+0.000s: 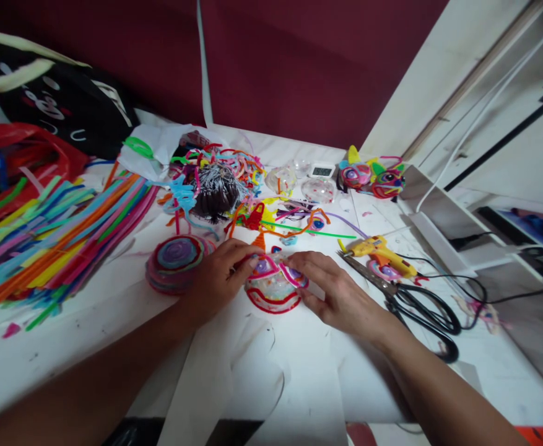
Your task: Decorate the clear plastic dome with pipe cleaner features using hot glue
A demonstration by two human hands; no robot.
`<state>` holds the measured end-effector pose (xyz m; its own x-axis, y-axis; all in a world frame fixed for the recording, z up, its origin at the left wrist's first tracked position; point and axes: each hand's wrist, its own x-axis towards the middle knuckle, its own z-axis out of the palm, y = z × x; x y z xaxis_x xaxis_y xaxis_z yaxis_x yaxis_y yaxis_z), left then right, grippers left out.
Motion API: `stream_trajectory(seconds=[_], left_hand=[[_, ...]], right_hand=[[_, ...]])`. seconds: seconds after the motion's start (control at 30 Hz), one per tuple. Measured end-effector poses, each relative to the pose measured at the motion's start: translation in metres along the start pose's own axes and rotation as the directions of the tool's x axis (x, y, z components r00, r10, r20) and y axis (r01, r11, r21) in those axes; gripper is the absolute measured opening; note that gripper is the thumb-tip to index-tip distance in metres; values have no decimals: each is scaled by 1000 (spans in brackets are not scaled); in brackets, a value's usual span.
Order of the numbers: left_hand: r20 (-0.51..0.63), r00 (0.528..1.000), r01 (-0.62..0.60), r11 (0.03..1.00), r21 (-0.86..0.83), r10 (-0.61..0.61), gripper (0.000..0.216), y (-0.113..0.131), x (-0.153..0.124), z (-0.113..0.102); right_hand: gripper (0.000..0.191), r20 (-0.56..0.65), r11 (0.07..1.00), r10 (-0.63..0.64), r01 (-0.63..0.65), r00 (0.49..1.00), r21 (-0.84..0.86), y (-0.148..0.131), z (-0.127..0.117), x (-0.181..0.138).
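Note:
A clear plastic dome (pixel 271 290) trimmed with pipe cleaners sits on the white tabletop in front of me. It bears two purple, pink-edged eye shapes and a red and pink curve along its lower rim. My left hand (pixel 222 272) grips its left side, thumb and fingertips pressed at the left eye shape. On the other side, my right hand (pixel 336 290) has its fingertips on the right eye shape and its thumb low against the edge. Fingers partly hide both eye shapes. Beside my left hand lies a round coiled pipe-cleaner piece (pixel 176 260), with a purple centre.
Black-handled scissors (pixel 403 297) and a yellow glue gun (pixel 382 253) lie at the right. Bundled pipe cleaners (pixel 71 238) spread over the left. Behind are a colourful tangle of pipe cleaners (pixel 238 164), clear domes (pixel 318 190), a small digital clock (pixel 322 170) and decorated faces (pixel 385 179).

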<state>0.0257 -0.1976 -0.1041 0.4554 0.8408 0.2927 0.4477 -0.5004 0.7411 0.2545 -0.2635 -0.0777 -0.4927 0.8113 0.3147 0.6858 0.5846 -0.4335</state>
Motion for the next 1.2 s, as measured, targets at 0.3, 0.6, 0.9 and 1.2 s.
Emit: stream_trajectory(seconds=[0.3, 0.6, 0.9, 1.2], left_hand=[[133, 991, -10, 1000, 24, 6, 40, -3, -5, -2], [167, 986, -8, 999, 37, 1, 46, -2, -4, -2], [217, 975, -54, 997, 60, 39, 40, 6, -5, -7], [210, 977, -53, 998, 46, 42, 42, 2, -5, -6]], right_hand=[[48, -6, 998, -1, 2, 1000, 65, 3, 2, -1], [49, -31, 992, 15, -11, 999, 128, 5, 2, -2], [43, -21, 988, 3, 1, 1000, 153, 7, 3, -4], [40, -6, 987, 19, -18, 1000, 157, 4, 1, -3]])
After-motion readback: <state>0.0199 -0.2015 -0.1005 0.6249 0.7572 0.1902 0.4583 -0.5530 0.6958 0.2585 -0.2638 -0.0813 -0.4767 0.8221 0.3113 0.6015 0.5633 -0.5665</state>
